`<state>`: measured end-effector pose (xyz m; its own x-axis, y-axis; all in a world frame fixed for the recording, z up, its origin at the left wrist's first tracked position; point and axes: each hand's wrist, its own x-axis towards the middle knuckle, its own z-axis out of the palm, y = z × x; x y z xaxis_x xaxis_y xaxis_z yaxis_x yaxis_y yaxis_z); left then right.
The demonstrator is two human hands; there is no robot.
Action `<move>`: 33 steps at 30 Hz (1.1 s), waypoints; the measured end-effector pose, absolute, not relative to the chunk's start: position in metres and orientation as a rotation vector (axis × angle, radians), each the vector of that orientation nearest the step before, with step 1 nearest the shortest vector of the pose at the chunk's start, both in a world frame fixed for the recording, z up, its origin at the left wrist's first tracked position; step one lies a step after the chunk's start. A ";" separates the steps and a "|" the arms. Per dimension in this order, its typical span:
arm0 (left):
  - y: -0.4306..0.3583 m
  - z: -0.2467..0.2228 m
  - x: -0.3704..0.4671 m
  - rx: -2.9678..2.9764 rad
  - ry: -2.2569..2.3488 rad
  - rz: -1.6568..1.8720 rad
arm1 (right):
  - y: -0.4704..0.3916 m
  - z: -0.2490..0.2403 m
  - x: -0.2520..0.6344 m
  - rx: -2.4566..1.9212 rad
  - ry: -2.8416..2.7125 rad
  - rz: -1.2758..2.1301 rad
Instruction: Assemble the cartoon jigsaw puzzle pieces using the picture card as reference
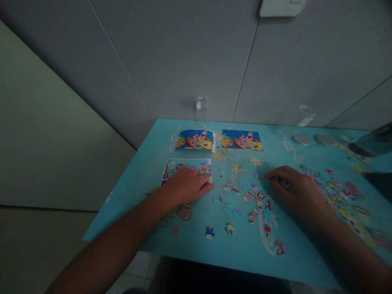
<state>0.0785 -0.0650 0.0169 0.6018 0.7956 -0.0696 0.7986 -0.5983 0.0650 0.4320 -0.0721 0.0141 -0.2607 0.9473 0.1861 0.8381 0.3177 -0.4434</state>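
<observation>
Light-blue bench [128,179], printed with yellow flowers [235,168], white scrolls and, on right, large cartoon figure [352,220]. Behind it, grey wall [183,61] with thin seams; white fixture [281,7] high up, cut by top edge. Clear cylinder [202,109] upright near wall. Two round silvery discs [301,139] side by side, toward right. Transparent vessel [375,141] at right edge, partly cut off. Pale panel [45,122] left. Tiled floor [136,265] below.
</observation>
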 end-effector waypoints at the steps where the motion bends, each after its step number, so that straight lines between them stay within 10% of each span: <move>1: -0.065 0.017 0.079 2.731 1.360 -0.051 | -0.072 0.014 0.432 -1.581 -2.178 0.360; 33: -0.066 0.018 0.079 2.731 1.372 -0.050 | -0.075 0.016 0.426 -1.484 -2.213 0.423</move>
